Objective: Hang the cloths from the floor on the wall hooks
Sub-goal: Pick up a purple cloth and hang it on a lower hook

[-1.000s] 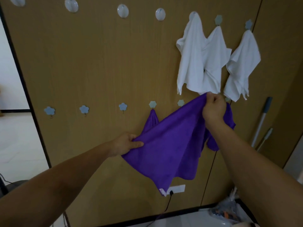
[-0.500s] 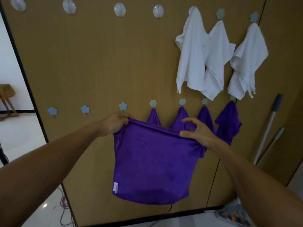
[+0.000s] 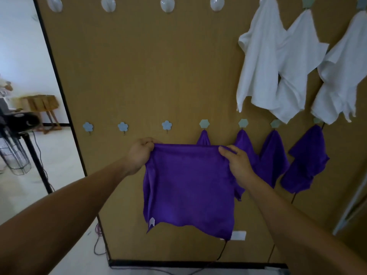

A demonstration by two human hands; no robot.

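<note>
I hold a purple cloth (image 3: 188,187) spread flat in front of the brown wall panel (image 3: 151,76). My left hand (image 3: 140,153) grips its top left corner and my right hand (image 3: 237,162) grips its top right corner. The cloth's top edge hangs just below the lower row of hooks. Three blue flower hooks (image 3: 166,125) in that row are bare, the nearest just above my left hand. To the right, several purple cloths (image 3: 305,161) hang from green hooks. Three white cloths (image 3: 264,62) hang from the upper row.
Several white round hooks (image 3: 167,3) in the upper row are bare. A fan on a black stand (image 3: 17,147) and a wooden stool (image 3: 42,105) are at the left, past the panel's black edge. A white socket (image 3: 239,235) with a cable sits low on the panel.
The view has shifted left and closer to the panel. The cloth stays spread between both hands and has moved slightly lower relative to the hooks.
</note>
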